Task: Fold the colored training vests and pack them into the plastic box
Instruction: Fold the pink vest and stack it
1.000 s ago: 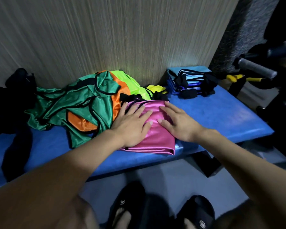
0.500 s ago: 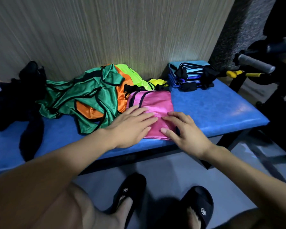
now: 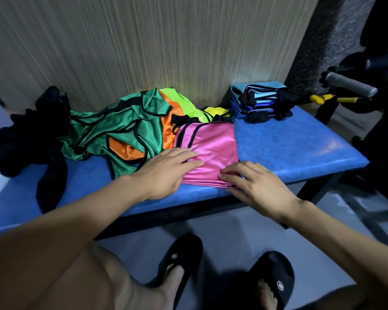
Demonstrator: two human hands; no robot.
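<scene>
A folded pink vest (image 3: 213,148) with black trim lies on the blue bench (image 3: 296,148). My left hand (image 3: 166,171) rests flat on its near left part, fingers straight. My right hand (image 3: 255,184) touches its near right corner at the bench's front edge, with fingertips on the fabric. Left of the pink vest lies a loose heap of green vests (image 3: 121,133), orange vests (image 3: 126,151) and yellow-green vests (image 3: 188,106). A stack of folded blue vests (image 3: 258,101) stands at the back right against the wall. No plastic box is in view.
Dark clothing (image 3: 29,133) is piled at the bench's left end. Gym equipment with a grey handle (image 3: 349,85) and yellow parts (image 3: 323,99) stands to the right. The wood-grain wall (image 3: 143,45) backs the bench. My feet in black slippers (image 3: 179,260) are on the floor below.
Both hands have slid back along the pink vest toward its near edge. The right hand now sits at the near right corner. The view has shifted slightly.
</scene>
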